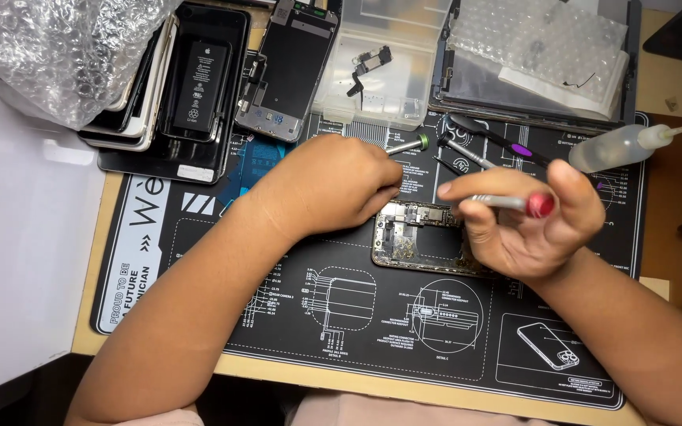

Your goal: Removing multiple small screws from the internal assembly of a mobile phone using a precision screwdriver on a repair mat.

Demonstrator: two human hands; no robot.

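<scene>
Opened phone chassis (424,241), lying flat near the middle of the black printed work mat (372,331), inner boards and small metal parts exposed. Half covered at its right end by the right hand (526,225) and touched at its upper left corner by the left hand (333,185). Left hand curled palm-down, fingertips pressed at the chassis edge; whether anything small was pinched there could not be told. Right hand closed around a slim screwdriver (511,203) with a silver shaft and red end cap, thumb and forefinger pinching the shaft, cap pointing right, tip hidden over the chassis.

Just above the hands, on the mat: a green-capped driver (408,145), a grey-handled tool (467,154) and a black tool with a purple patch (507,143). To the right of these, a clear squeeze bottle (621,146) on its side, needle nozzle pointing right. Along the far edge: a clear plastic parts tray (372,71), a detached phone screen (286,71) face down, a stack of phones (175,95) with a black battery on top, and crumpled bubble wrap (57,47) at the upper left. At the upper right, a dark tray (633,63) holding more bubble wrap and white sheets.
</scene>
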